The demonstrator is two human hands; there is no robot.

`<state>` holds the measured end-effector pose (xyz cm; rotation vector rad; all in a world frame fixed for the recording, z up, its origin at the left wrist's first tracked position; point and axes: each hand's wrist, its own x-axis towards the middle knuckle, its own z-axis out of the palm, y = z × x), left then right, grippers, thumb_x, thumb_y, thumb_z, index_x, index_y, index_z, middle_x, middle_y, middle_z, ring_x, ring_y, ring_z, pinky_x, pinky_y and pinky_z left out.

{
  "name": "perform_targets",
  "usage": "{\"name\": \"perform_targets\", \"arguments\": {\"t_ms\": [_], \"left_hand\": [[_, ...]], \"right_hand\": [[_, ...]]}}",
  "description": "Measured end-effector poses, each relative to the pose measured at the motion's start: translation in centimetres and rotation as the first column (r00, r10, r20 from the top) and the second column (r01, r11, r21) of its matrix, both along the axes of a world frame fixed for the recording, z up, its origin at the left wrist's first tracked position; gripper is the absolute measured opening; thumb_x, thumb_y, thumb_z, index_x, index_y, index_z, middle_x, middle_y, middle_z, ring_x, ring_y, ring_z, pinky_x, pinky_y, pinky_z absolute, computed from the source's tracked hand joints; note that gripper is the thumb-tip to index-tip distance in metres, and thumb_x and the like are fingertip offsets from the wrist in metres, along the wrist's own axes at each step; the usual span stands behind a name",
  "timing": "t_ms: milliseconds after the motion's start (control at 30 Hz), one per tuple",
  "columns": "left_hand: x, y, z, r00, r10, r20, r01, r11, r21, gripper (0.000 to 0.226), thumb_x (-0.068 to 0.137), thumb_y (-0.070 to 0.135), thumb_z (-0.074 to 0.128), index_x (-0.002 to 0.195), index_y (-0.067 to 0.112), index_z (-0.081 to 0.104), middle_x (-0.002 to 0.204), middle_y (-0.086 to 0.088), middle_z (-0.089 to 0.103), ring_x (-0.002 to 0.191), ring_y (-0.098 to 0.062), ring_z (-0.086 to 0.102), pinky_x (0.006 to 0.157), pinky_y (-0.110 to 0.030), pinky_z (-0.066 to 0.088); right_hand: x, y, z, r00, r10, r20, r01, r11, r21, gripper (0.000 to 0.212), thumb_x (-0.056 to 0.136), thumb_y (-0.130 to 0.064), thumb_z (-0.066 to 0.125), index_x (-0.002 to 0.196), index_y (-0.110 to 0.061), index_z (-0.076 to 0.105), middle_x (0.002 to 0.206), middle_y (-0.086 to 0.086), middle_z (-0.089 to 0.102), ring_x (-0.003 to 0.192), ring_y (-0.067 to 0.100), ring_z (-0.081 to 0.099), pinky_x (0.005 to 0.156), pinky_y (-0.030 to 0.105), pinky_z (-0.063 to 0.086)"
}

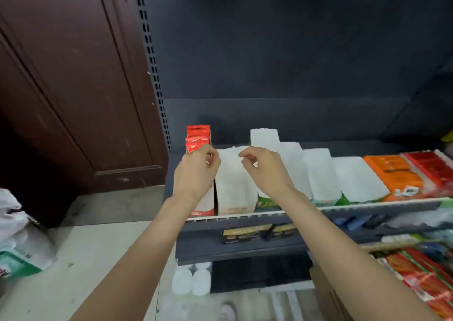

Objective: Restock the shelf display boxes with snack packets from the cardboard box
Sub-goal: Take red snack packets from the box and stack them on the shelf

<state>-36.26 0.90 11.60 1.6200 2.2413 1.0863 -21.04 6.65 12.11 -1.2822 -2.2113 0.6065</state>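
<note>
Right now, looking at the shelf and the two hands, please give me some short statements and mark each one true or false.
1. Both hands, the left hand and the right hand, are raised at the white display box. True.
2. The red packets stand at the right end of the shelf row. False: they stand at the left end, behind the left hand.
3. An orange box lies right of the white boxes. True.
4. The right hand holds a bottle. False: no bottle is in it; its fingers are curled near the box top.
</note>
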Motion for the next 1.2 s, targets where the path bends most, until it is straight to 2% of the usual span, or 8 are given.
{"name": "perform_targets", "arguments": {"t_ms": [333, 467, 600, 767, 867, 933, 1067, 1200], "left_hand": [[15.9, -3.4, -4.0, 0.94, -0.304, 0.156, 0.327, 0.932, -0.154, 0.016, 0.092, 0.027, 0.05, 0.093, 0.021, 0.065, 0.089, 0.001, 0.069, 0.082, -0.02, 0.063, 0.074, -0.036, 0.052], [22.6, -3.9, -5.7, 0.885, -0.427, 0.186, 0.463, 0.855, -0.236, 0.014, 0.094, 0.026, 0.047, 0.093, 0.022, 0.061, 0.085, 0.001, 0.068, 0.08, -0.018, 0.063, 0.074, -0.035, 0.053], [28.6, -3.5, -7.6, 0.832, -0.484, 0.271, 0.554, 0.753, -0.355, 0.016, 0.095, 0.023, 0.051, 0.105, 0.016, 0.061, 0.097, 0.002, 0.065, 0.092, -0.014, 0.061, 0.077, -0.025, 0.046], [35.1, -2.5, -10.6, 0.858, -0.461, 0.227, 0.509, 0.702, -0.498, 0.023, 0.094, 0.02, 0.052, 0.112, 0.009, 0.06, 0.114, -0.009, 0.064, 0.106, -0.023, 0.059, 0.09, -0.03, 0.046], [37.7, -2.3, -13.1, 0.893, -0.41, 0.186, 0.431, 0.662, -0.613, 0.03, 0.093, 0.021, 0.049, 0.114, 0.001, 0.059, 0.116, -0.017, 0.063, 0.106, -0.03, 0.058, 0.084, -0.032, 0.044], [38.9, -2.3, -14.7, 0.919, -0.346, 0.19, 0.378, 0.638, -0.67, 0.032, 0.092, 0.022, 0.048, 0.11, -0.002, 0.059, 0.116, -0.02, 0.062, 0.104, -0.033, 0.059, 0.083, -0.035, 0.046], [40.5, -2.4, -16.6, 0.958, -0.226, 0.176, 0.273, 0.533, -0.801, 0.057, 0.095, 0.033, 0.051, 0.136, -0.004, 0.036, 0.137, -0.02, 0.044, 0.125, -0.034, 0.045, 0.102, -0.039, 0.041], [41.7, -1.9, -17.3, 0.981, -0.081, 0.174, 0.189, 0.573, -0.797, 0.093, 0.084, 0.04, 0.067, 0.145, -0.005, 0.012, 0.138, -0.022, 0.042, 0.126, -0.035, 0.046, 0.103, -0.043, 0.042]], "right_hand": [[17.3, -8.1, -4.5, 0.951, -0.196, 0.239, 0.228, 0.967, -0.113, 0.025, 0.095, -0.015, 0.049, 0.115, -0.013, 0.065, 0.107, 0.008, 0.067, 0.095, 0.024, 0.063, 0.081, 0.041, 0.052], [24.4, -9.5, -7.2, 0.922, -0.23, 0.312, 0.282, 0.951, -0.13, 0.021, 0.092, -0.016, 0.051, 0.104, -0.01, 0.067, 0.098, 0.012, 0.067, 0.089, 0.028, 0.063, 0.073, 0.04, 0.051], [31.4, -9.1, -9.7, 0.904, -0.235, 0.358, 0.312, 0.933, -0.177, 0.021, 0.088, -0.013, 0.055, 0.103, -0.013, 0.069, 0.104, 0.009, 0.067, 0.099, 0.027, 0.06, 0.082, 0.037, 0.049], [38.0, -7.3, -12.0, 0.88, -0.16, 0.447, 0.278, 0.937, -0.21, 0.035, 0.089, -0.014, 0.055, 0.124, -0.013, 0.059, 0.127, 0.009, 0.055, 0.122, 0.026, 0.047, 0.102, 0.033, 0.037], [39.8, -5.8, -13.0, 0.859, -0.06, 0.509, 0.214, 0.945, -0.249, 0.043, 0.094, -0.021, 0.052, 0.135, -0.013, 0.046, 0.14, 0.009, 0.042, 0.131, 0.028, 0.034, 0.108, 0.037, 0.031], [40.5, -4.8, -13.9, 0.839, 0.018, 0.544, 0.161, 0.947, -0.279, 0.05, 0.096, -0.028, 0.048, 0.142, -0.013, 0.035, 0.152, 0.01, 0.026, 0.141, 0.027, 0.02, 0.115, 0.037, 0.021], [41.3, -3.5, -15.6, 0.753, 0.119, 0.647, 0.114, 0.945, -0.307, 0.053, 0.101, -0.036, 0.035, 0.149, -0.018, 0.023, 0.159, 0.01, -0.009, 0.146, 0.024, -0.013, 0.119, 0.038, 0.005], [41.5, -3.2, -15.9, 0.722, 0.026, 0.691, 0.142, 0.972, -0.185, 0.039, 0.1, -0.036, 0.037, 0.135, -0.02, 0.044, 0.145, 0.011, 0.039, 0.136, 0.029, 0.032, 0.11, 0.04, 0.028]]}}
